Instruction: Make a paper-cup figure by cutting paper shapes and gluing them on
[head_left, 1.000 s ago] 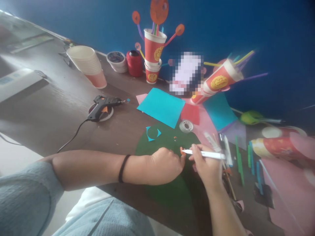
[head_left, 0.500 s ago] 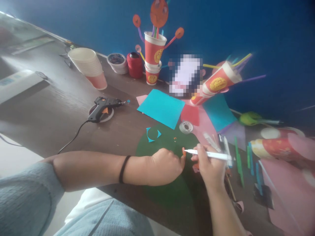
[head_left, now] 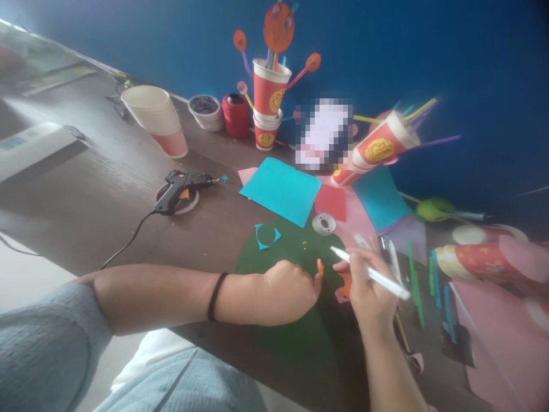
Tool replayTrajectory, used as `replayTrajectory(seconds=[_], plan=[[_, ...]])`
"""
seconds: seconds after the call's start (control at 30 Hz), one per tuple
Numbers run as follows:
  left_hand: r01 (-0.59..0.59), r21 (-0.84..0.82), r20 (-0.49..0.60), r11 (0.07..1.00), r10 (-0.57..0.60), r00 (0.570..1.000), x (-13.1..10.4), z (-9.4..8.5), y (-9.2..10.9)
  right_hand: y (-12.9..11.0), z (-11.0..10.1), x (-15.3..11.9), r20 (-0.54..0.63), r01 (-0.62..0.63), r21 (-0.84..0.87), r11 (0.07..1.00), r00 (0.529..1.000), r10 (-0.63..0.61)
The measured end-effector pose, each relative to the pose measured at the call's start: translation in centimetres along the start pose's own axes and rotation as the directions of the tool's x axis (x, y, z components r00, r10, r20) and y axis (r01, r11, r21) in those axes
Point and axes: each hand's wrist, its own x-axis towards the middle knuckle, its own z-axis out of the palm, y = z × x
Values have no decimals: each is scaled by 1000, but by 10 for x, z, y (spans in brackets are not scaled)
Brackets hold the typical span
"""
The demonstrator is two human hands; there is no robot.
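My left hand (head_left: 294,292) is closed over the dark green sheet (head_left: 295,340), its thumb and finger pinching a small orange paper piece (head_left: 320,267). In my right hand (head_left: 372,280) is a white marker (head_left: 381,280), its tip pointing left and a short gap away from the orange piece. Beside the right fingers lies an orange paper scrap (head_left: 345,282), partly covered by that hand. A blue paper cut-out ring (head_left: 260,237) rests on the green sheet beyond my left hand. Near it stands a roll of clear tape (head_left: 324,224).
A black glue gun (head_left: 175,191) with a cord lies at left. Behind it stand stacked paper cups (head_left: 156,120). Blue paper (head_left: 281,191) lies ahead. Decorated red cups (head_left: 271,94) stand at the wall, and a tilted cup figure (head_left: 377,147) is to the right. Green strips (head_left: 415,286) lie at right.
The marker's tip has drawn away from the small orange piece, and the marker has tilted more as my right hand shifted slightly right. My left hand has stayed in place.
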Motion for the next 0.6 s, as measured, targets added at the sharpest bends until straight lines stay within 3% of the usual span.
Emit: replayTrajectory(seconds=[0.17, 0.33, 0.6], plan=[[-7, 7, 10, 1000, 7, 1000, 0, -1, 1, 0, 5, -1, 70, -107, 148, 983, 993, 98], [-8, 16, -7, 1000, 8, 1000, 1, 1, 1, 1, 6, -2, 128, -64, 69, 996, 990, 54], [-6, 13, 12, 1000, 6, 1000, 0, 1, 1, 2, 9, -5, 207, -103, 53, 993, 974, 90]])
